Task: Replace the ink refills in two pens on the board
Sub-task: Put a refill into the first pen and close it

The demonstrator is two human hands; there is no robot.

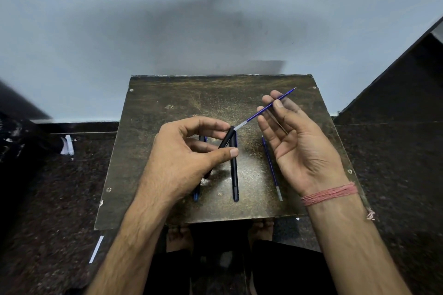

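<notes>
My left hand (191, 151) grips a black pen barrel (226, 140) above the dark wooden board (167, 103). A blue ink refill (263, 109) sticks out of the barrel's upper end, its tip pointing up and right. My right hand (294, 143) pinches that refill between thumb and fingers. A second black pen (234, 175) lies on the board below the barrel. Another blue refill (272, 167) lies on the board beside my right palm. A blue part (196, 195) shows under my left wrist, mostly hidden.
The board sits against a pale wall, over a dark speckled floor (72, 187). My bare feet (179, 237) show under its near edge. A white scrap (67, 145) and a white strip (96, 249) lie on the floor at the left.
</notes>
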